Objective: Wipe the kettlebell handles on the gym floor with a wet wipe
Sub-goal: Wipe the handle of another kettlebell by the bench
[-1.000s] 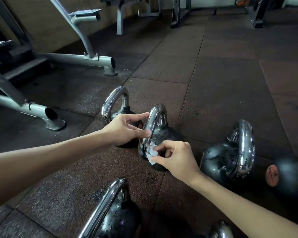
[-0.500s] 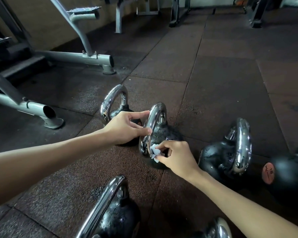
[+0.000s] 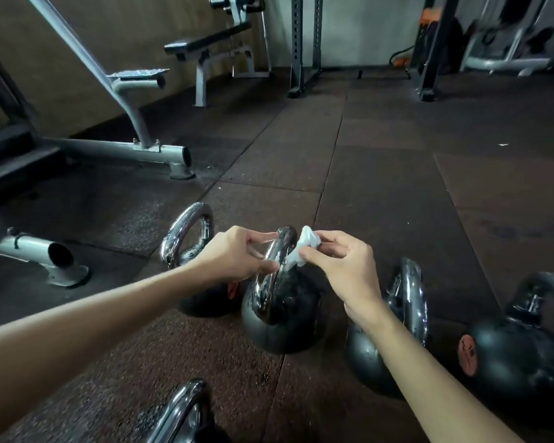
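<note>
Middle kettlebell [image 3: 282, 318] stands upright on the rubber gym floor [image 3: 381, 219], inside a loose cluster of bells.

Its chrome handle [image 3: 274, 266] is pinched near the top from the left by the left hand [image 3: 237, 255], grip closed on the bar. This is judged a steadying hold, so the bell is not rocked by wipe pressure.

Wet wipe [image 3: 303, 247], bunched and white, is pinched in the right hand [image 3: 341, 263], grip closed on the wipe. It is pressed against the right side of the handle's top arc. Bunching is judged to give a thick pad that can be wrapped round the bar.

Step in hand: the top arc of this handle is being wiped. Specks that look like droplets are seen on the bell body and the lower handle leg. How much of the bar is done cannot be told.

Other bells:
- Far-left kettlebell [image 3: 189, 238] sits just behind the left hand.
- Right kettlebell [image 3: 408, 302] is partly covered by the right forearm.
- Black-handled kettlebell [image 3: 509, 356] is further right.
- Near kettlebell [image 3: 179, 407] is cut off by the bottom edge.
- Wiped or not: cannot be told.

Machine frame tube [image 3: 58, 257] lies at left, well apart.
</note>
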Tool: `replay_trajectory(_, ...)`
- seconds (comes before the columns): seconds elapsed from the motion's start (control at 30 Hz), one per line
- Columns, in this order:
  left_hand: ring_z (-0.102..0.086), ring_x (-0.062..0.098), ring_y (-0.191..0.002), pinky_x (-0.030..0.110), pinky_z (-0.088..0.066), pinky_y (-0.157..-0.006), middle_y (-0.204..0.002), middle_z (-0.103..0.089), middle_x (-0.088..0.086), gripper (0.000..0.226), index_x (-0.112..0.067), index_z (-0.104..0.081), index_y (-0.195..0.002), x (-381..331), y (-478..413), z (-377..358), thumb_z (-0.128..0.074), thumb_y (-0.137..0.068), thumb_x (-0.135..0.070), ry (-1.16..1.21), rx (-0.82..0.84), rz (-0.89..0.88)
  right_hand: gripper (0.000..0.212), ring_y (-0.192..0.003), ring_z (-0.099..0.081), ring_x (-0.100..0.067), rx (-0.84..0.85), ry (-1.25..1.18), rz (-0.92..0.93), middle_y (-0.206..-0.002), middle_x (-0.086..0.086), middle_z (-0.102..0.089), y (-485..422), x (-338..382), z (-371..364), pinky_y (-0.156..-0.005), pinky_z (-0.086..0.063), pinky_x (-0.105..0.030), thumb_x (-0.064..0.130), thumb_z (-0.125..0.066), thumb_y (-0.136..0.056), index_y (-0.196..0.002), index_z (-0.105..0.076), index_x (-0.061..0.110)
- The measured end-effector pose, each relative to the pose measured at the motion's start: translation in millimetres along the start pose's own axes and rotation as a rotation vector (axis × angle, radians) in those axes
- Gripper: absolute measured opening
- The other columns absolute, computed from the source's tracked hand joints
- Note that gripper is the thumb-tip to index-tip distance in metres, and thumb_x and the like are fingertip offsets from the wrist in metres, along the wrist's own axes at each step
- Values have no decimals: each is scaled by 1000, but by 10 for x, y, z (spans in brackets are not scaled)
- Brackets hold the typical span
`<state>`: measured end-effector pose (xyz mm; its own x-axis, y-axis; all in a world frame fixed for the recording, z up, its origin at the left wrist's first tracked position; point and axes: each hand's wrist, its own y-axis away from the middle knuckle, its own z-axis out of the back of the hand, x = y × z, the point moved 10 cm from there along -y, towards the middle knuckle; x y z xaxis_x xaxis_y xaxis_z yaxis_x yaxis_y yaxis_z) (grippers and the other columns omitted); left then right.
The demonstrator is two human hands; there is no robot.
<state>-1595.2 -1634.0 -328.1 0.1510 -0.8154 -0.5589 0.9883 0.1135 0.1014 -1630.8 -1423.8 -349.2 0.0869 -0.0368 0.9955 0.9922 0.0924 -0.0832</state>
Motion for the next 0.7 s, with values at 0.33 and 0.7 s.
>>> replay_trajectory(0.33,-37,7,-49,36,-42,-56,-51,-58,6,57,-52,-66,-130,-191,252,644,-83,-75,-53,85,-228,-385,24,-50,-35,-7,285,-277,-304,-75,0,-71,16,89,-669,-42,-27,-19,25,-91,-59,-78,-79,18)
replay_trajectory(0.7,-34,9,-49,29,-30,-52,-66,-66,-33,30,-39,-80,-111,162,107,754,-85,-84,-29,205,-296,-290,66,-100,-67,-9,91,524,-58,-108,9,-73,-15,409,-490,-83,-51,-27,62,-88,-64,-124,-71,42)
